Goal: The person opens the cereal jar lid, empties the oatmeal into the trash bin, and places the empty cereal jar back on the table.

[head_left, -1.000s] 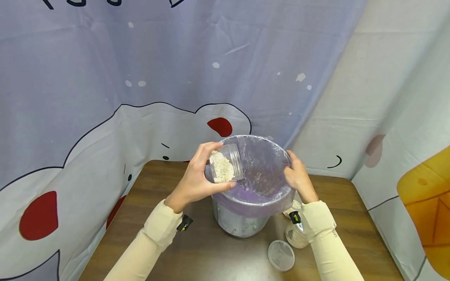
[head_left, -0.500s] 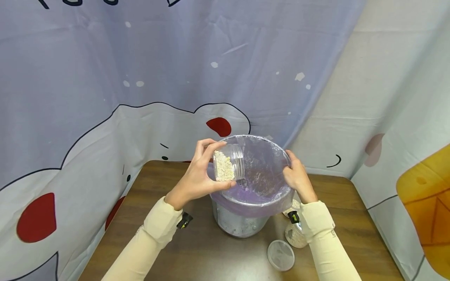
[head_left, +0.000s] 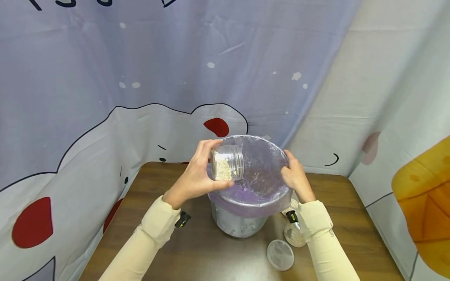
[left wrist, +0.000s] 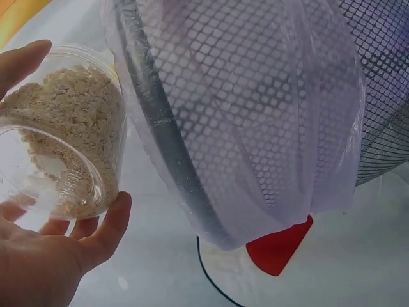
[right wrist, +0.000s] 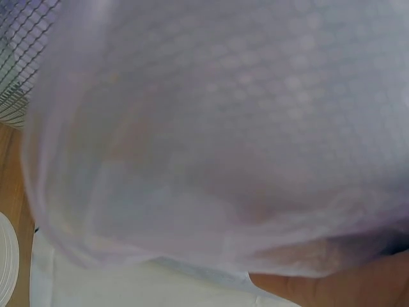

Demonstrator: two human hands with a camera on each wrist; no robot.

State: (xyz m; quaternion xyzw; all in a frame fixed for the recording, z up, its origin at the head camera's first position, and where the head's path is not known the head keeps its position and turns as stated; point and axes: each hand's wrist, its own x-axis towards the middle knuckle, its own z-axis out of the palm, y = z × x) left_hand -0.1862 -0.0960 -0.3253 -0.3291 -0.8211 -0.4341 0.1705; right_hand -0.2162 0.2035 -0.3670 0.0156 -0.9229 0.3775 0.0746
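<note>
Head view downward, wrist views close, bin [head_left: 240,223] shared

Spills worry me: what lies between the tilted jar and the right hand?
The open mouth of the mesh wastebasket, lined with a purple plastic bag; the head view shows it.

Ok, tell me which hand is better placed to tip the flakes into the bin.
Probably the left hand: it grips the sideways jar, mouth toward the inside of the bin. The right hand is occupied gripping the bin's opposite side.
</note>
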